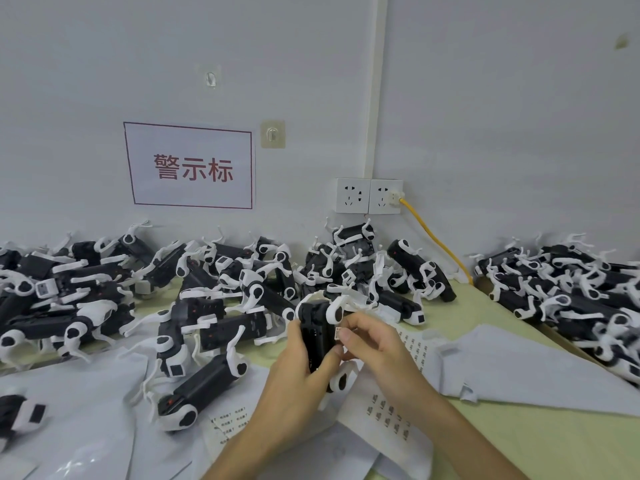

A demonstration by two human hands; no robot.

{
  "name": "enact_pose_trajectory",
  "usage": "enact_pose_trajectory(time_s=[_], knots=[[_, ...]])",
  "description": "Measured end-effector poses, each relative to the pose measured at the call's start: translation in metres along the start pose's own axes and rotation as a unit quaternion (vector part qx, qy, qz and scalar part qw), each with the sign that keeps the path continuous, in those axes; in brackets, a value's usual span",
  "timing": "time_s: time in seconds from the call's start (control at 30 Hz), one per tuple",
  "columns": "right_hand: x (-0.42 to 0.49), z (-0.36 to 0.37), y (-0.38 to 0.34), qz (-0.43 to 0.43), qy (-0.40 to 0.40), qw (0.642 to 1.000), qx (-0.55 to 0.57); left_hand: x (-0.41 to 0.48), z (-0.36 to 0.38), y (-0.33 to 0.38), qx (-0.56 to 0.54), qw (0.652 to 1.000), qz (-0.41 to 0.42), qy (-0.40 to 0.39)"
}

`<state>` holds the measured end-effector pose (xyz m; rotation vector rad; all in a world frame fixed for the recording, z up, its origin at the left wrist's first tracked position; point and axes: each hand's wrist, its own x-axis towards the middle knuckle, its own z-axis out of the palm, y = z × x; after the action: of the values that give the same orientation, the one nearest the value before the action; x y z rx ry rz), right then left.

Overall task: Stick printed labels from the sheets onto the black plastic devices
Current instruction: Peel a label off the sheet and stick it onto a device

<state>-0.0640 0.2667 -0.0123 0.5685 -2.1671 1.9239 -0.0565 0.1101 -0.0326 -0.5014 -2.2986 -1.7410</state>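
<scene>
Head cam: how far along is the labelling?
Done: cannot tell. Any labels on the piled devices are too small to confirm. In hand: the left hand grips one black device, and the right hand pinches a label against its side. Left: the label sheet holds many labels, and the right pile is also large, so probably most of the job.

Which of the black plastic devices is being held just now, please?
The black plastic device gripped in the left hand, where the right hand pinches a small printed label at its edge; the rest lie loose in heaps.
</scene>
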Motion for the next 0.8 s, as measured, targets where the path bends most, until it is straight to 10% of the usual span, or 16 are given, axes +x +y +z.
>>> enact_pose_trajectory(time_s=[0.8], knots=[[0.0018, -0.0018, 0.0045, 0.001, 0.013, 0.999, -0.052, -0.0008, 0.0, -0.0004, 0.019, 0.999, -0.025, -0.008]])
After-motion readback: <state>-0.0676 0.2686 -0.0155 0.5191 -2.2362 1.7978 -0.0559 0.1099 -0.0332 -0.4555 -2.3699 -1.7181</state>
